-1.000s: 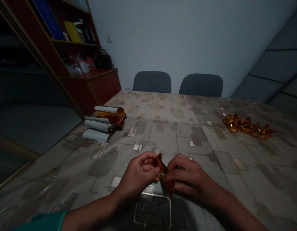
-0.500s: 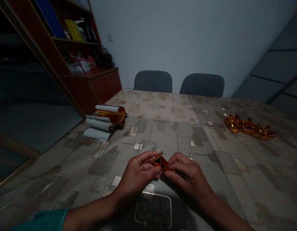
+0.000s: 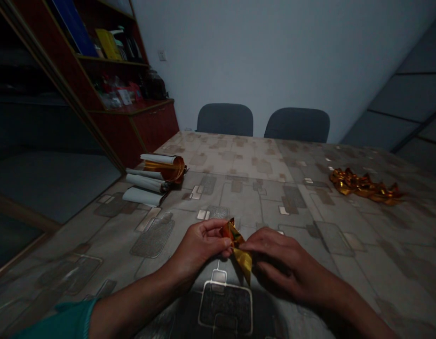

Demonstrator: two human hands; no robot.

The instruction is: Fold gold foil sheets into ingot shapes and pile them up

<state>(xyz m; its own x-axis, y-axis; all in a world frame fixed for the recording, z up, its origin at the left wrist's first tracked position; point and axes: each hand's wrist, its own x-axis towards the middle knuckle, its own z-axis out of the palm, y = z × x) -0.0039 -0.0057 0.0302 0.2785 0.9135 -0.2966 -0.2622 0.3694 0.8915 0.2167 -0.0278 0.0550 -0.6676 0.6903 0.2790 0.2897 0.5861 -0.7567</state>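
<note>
My left hand (image 3: pixel 198 249) and my right hand (image 3: pixel 279 266) meet just above the patterned table (image 3: pixel 239 188), near its front edge. Both pinch a small folded piece of gold foil paper (image 3: pixel 239 249). The left fingers grip its upper end. The right thumb and fingers hold its middle, and a shiny yellow flap hangs down between the hands. Part of the paper is hidden under the fingers.
Rolled white and gold foil sheets (image 3: pixel 154 179) lie at the left of the table. A heap of folded gold foil pieces (image 3: pixel 364 186) sits at the right. Two dark chairs (image 3: pixel 262 122) stand behind the far edge, and a red shelf cabinet (image 3: pixel 108 80) stands at the left.
The foil piece has been turned between the fingers: a yellow flap now hangs down where a small dark-red point showed before. Both hands stayed in place.
</note>
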